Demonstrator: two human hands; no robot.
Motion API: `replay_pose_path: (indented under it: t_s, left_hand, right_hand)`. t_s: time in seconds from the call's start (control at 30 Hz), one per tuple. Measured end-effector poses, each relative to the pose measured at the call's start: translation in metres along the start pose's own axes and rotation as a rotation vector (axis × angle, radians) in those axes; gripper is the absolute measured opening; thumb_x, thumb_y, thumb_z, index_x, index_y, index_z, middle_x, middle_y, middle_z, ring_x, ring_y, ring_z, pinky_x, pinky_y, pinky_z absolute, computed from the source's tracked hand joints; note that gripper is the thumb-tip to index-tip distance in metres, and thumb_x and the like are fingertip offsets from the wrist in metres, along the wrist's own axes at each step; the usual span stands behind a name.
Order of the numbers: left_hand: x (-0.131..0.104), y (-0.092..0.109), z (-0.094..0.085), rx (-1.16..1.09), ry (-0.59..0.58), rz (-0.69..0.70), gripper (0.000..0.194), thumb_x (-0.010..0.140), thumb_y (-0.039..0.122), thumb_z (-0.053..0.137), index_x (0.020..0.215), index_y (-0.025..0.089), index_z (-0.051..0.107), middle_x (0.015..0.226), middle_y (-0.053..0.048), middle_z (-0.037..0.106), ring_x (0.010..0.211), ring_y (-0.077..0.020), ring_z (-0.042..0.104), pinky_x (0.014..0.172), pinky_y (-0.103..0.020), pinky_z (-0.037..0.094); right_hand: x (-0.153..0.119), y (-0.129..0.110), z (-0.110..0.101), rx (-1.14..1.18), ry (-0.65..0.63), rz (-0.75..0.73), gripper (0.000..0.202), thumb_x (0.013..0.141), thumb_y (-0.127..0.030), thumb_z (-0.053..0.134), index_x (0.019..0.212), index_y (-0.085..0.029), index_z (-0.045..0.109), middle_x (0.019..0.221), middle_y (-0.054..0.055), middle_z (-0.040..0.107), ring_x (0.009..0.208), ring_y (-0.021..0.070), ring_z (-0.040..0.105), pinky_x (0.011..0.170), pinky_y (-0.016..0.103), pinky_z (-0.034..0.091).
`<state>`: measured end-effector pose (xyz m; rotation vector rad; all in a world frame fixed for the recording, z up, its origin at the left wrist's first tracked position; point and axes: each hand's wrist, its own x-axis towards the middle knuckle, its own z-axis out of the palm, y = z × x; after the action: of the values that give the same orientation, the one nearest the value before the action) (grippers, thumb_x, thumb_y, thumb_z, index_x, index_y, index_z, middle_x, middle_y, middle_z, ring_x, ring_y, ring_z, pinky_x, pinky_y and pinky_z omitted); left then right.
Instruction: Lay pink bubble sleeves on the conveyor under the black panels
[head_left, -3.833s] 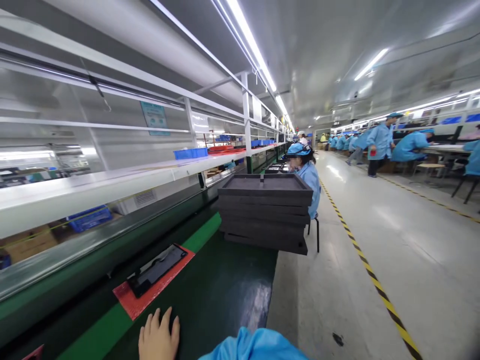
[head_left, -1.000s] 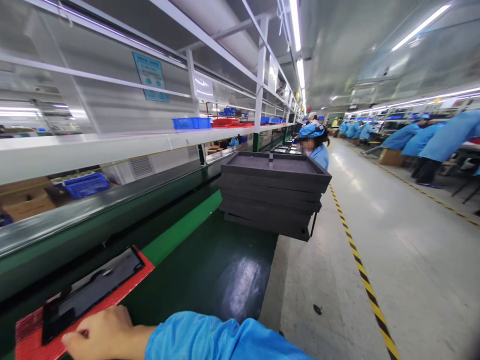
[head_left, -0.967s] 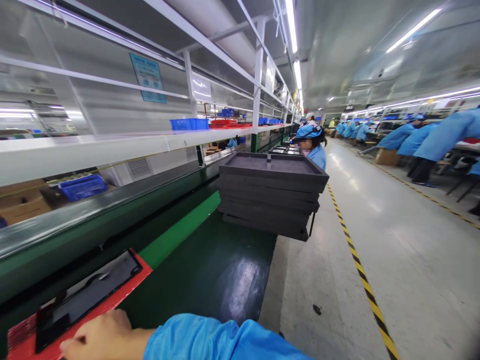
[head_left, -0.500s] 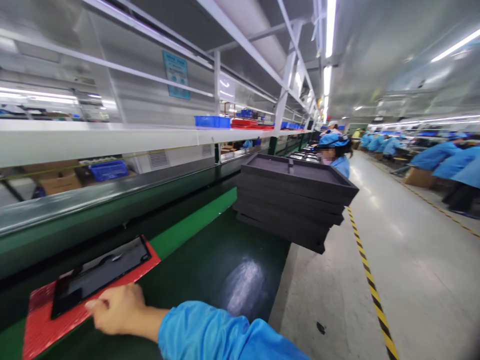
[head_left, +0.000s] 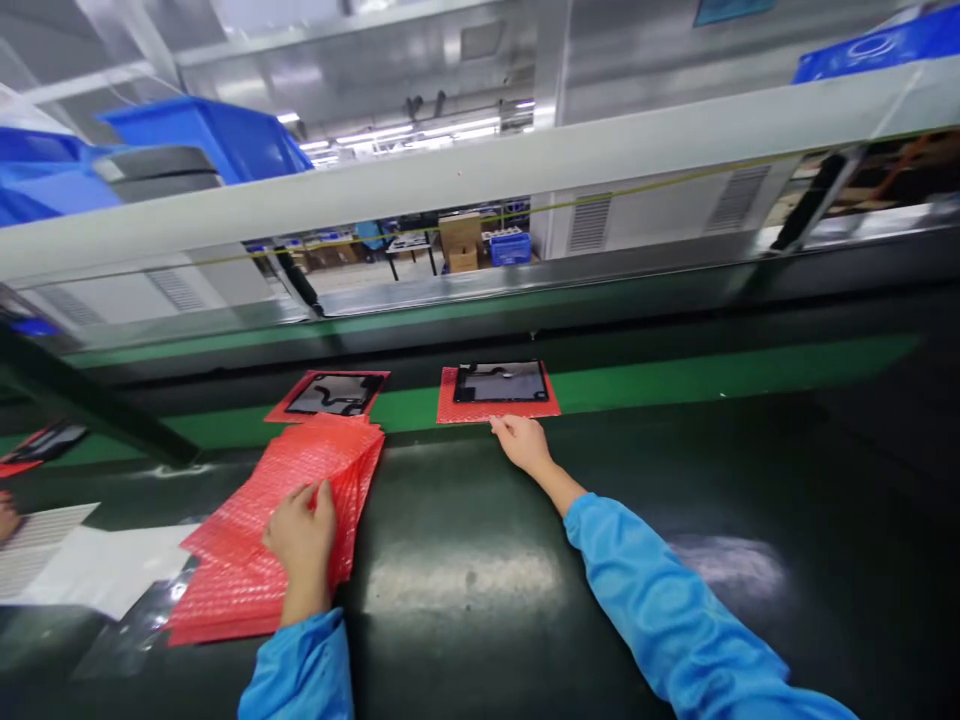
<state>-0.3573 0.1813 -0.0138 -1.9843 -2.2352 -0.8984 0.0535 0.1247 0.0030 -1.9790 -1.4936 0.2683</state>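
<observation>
My right hand [head_left: 523, 443] is closed at the front edge of a red bubble sheet [head_left: 469, 411], its fingertips pinching that edge. On this sheet lies a flat black-framed panel [head_left: 501, 382]. My left hand [head_left: 301, 530] rests over a fanned stack of red bubble bags [head_left: 247, 570], fingers curled; whether they grip a bag is hidden. Behind the stack, a second dark panel [head_left: 339, 393] lies on another red sheet [head_left: 291, 402]. Both panels are on the green strip [head_left: 637, 388].
White paper [head_left: 112, 565] and clear plastic lie left of the stack. A green post [head_left: 105, 400] slants down at the left, near another person's hand [head_left: 7, 517]. A white shelf [head_left: 450, 172] with blue bins [head_left: 217, 135] crosses above.
The view has swung left from the aisle and black trays to the bench. My left hand and the red stack have come into view. My right hand remains at the red sheet's edge.
</observation>
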Motion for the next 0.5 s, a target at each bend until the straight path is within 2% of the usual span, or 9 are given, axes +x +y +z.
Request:
replay_pose_path:
  t_s: [0.1,0.2,0.27,0.33,0.4,0.43,0.5]
  left_hand:
    - [-0.001,0.011,-0.001,-0.131,0.105,-0.004,0.056,0.103,0.051,0.043,0.114,0.011,0.081,0.120,-0.019,0.078,0.113,-0.0357,0.070,0.091,-0.045,0.054]
    - [-0.003,0.028,-0.014,-0.273,0.309,0.051,0.058,0.105,0.053,0.042,0.112,0.010,0.080,0.119,-0.019,0.076,0.115,-0.0324,0.070,0.103,-0.045,0.054]
    - [-0.011,0.049,-0.026,-0.346,0.452,0.124,0.057,0.108,0.053,0.043,0.116,0.010,0.079,0.125,-0.019,0.073,0.120,-0.0308,0.068,0.111,-0.045,0.052]
    - [-0.030,0.077,-0.037,-0.412,0.533,0.259,0.047,0.111,0.047,0.048,0.123,0.011,0.077,0.131,-0.019,0.070,0.127,-0.0293,0.064,0.115,-0.046,0.050]
    - [-0.060,0.109,-0.038,-0.473,0.495,0.476,0.034,0.112,0.036,0.053,0.127,0.015,0.076,0.135,-0.017,0.067,0.133,-0.0283,0.061,0.116,-0.047,0.050]
    - [-0.077,0.124,-0.035,-0.504,0.426,0.611,0.030,0.111,0.031,0.054,0.128,0.018,0.075,0.136,-0.016,0.067,0.135,-0.0280,0.060,0.116,-0.049,0.049]
    - [-0.110,0.151,-0.020,-0.525,0.211,0.826,0.027,0.111,0.030,0.056,0.129,0.024,0.075,0.144,-0.013,0.067,0.143,-0.0289,0.055,0.123,-0.055,0.042]
  right_hand:
    - [-0.003,-0.004,-0.001,-0.096,-0.027,-0.005,0.044,0.111,-0.043,0.051,0.085,-0.020,0.078,0.081,0.005,0.076,0.077,0.0179,0.064,0.067,0.032,0.028]
    - [-0.003,-0.008,-0.002,-0.176,-0.058,0.002,0.042,0.111,-0.043,0.053,0.084,-0.023,0.078,0.085,0.006,0.078,0.080,0.0193,0.066,0.067,0.033,0.026]
    - [-0.003,-0.010,-0.002,-0.199,-0.069,0.003,0.042,0.111,-0.044,0.053,0.085,-0.023,0.079,0.087,0.006,0.079,0.082,0.0200,0.067,0.067,0.034,0.027]
    - [-0.003,-0.009,-0.002,-0.193,-0.071,-0.005,0.043,0.111,-0.044,0.051,0.087,-0.024,0.080,0.089,0.007,0.080,0.085,0.0203,0.069,0.068,0.033,0.028]
    - [-0.001,-0.007,-0.002,-0.175,-0.070,-0.021,0.044,0.112,-0.045,0.049,0.089,-0.024,0.080,0.092,0.007,0.081,0.088,0.0204,0.071,0.068,0.032,0.030]
    - [0.000,-0.005,-0.002,-0.170,-0.073,-0.032,0.045,0.113,-0.045,0.047,0.091,-0.024,0.081,0.094,0.007,0.081,0.090,0.0206,0.072,0.068,0.032,0.031]
    - [0.004,0.002,-0.002,-0.187,-0.081,-0.066,0.042,0.111,-0.044,0.048,0.096,-0.024,0.082,0.098,0.008,0.082,0.091,0.0218,0.073,0.068,0.030,0.033]
